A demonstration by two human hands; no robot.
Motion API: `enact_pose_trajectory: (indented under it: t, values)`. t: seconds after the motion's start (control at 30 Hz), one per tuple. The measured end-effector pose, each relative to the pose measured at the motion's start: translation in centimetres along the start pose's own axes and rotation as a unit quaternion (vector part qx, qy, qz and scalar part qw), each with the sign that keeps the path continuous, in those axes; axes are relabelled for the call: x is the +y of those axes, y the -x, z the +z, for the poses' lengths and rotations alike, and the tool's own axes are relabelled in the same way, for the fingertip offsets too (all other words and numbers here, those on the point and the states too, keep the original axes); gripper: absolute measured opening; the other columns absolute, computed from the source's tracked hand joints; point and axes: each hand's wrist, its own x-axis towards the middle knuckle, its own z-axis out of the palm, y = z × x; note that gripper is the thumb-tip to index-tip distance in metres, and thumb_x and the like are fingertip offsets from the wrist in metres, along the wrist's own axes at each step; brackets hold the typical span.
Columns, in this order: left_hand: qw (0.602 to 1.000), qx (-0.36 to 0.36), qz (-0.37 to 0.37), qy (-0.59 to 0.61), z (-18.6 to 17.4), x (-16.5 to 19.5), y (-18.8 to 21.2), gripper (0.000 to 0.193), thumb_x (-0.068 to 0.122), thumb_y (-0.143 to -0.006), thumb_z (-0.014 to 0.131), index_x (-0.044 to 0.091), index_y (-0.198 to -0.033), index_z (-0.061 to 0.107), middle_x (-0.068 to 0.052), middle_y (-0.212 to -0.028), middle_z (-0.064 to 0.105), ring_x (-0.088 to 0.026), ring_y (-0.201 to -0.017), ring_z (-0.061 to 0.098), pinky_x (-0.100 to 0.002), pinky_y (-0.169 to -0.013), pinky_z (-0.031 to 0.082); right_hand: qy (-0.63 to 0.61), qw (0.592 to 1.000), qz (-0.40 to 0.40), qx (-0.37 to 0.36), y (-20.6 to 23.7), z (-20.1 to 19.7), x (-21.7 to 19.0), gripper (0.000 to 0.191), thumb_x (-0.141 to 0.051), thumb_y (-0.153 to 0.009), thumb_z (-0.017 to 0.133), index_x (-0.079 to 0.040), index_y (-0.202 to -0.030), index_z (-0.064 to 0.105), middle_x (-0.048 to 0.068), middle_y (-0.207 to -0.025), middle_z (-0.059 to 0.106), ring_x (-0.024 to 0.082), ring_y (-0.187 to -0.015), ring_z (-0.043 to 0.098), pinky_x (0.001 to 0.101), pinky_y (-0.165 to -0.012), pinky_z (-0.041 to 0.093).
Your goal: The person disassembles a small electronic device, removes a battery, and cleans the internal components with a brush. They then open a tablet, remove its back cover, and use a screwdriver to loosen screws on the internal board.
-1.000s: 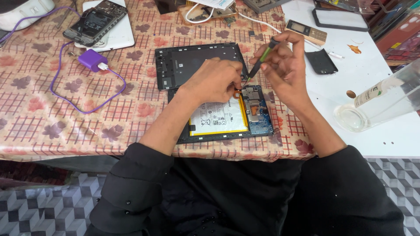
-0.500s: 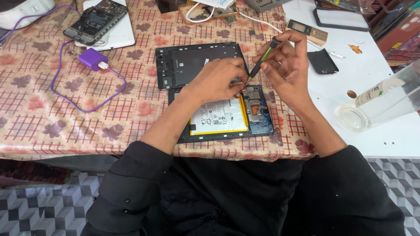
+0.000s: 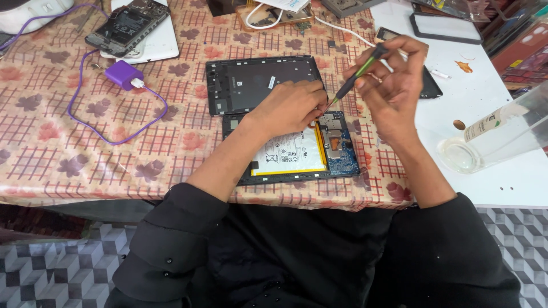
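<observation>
An opened tablet lies on the patterned tablecloth, showing its white battery and blue circuit board. Its dark back cover lies just beyond it. My left hand rests on the tablet's upper edge, fingers curled at a spot beside the circuit board; whether it pinches anything is hidden. My right hand holds a green-and-black screwdriver, tilted, with the tip pointing down at that same spot near my left fingers.
A purple charger with cable and a stripped phone on a white slab lie at the far left. A clear bottle lies on the white table at the right, beside dark phone parts.
Both hands have stayed at the tablet's top edge. The screwdriver has shifted only slightly in my right hand.
</observation>
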Motion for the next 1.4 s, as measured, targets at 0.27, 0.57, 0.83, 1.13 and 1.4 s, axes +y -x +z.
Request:
enact_pose_trajectory:
  t: [0.27,0.57,0.83,1.13,1.4]
  values:
    - [0.997,-0.020,0.004,-0.073,0.7,0.2,0.3,0.023,0.010,-0.087,0.069,0.005,-0.108,0.064,-0.008,-0.107,0.061,-0.028,-0.104,0.063,-0.046,-0.084,0.050,-0.001,1.000,-0.019,0.008,-0.2,-0.4,-0.3,0.053,0.016,-0.110,0.066,-0.012,-0.138,0.032,0.013,-0.122,0.059,0.022,-0.112,0.070,0.0363,-0.103,0.065]
    - [0.994,-0.003,-0.040,-0.101,-0.6,-0.1,0.4,0.028,0.001,-0.081,0.069,0.008,-0.107,0.062,-0.008,-0.107,0.059,-0.025,-0.106,0.061,-0.044,-0.085,0.045,0.011,0.998,0.017,-0.053,0.4,0.7,0.0,0.052,0.015,-0.104,0.065,-0.011,-0.135,0.032,0.015,-0.123,0.061,0.021,-0.112,0.070,0.0313,-0.094,0.062]
    - [0.976,0.089,-0.069,-0.188,-1.0,-1.3,0.4,0.037,0.005,-0.068,0.076,0.005,-0.103,0.061,-0.009,-0.103,0.057,-0.026,-0.102,0.061,-0.050,-0.090,0.044,0.016,0.998,0.015,-0.053,0.5,0.9,-0.1,0.050,0.015,-0.105,0.065,-0.010,-0.134,0.033,0.015,-0.124,0.061,0.019,-0.111,0.070,0.0290,-0.094,0.060]
    - [0.982,0.095,-0.109,-0.121,-1.1,-1.9,0.4,0.024,-0.001,-0.083,0.068,0.008,-0.105,0.061,-0.006,-0.105,0.058,-0.025,-0.105,0.062,-0.050,-0.095,0.045,0.030,0.998,0.001,-0.061,0.4,0.9,-0.4,0.048,0.014,-0.104,0.066,-0.008,-0.132,0.035,0.015,-0.122,0.061,0.020,-0.109,0.070,0.0299,-0.094,0.061]
    - [0.984,0.091,-0.108,-0.105,-1.4,-1.6,0.4,0.013,0.006,-0.086,0.070,0.009,-0.096,0.063,-0.006,-0.102,0.056,-0.024,-0.105,0.062,-0.054,-0.097,0.043,0.021,0.998,-0.005,-0.065,0.3,0.9,-0.2,0.047,0.013,-0.104,0.067,-0.008,-0.132,0.035,0.014,-0.122,0.061,0.019,-0.108,0.070,0.0294,-0.093,0.061]
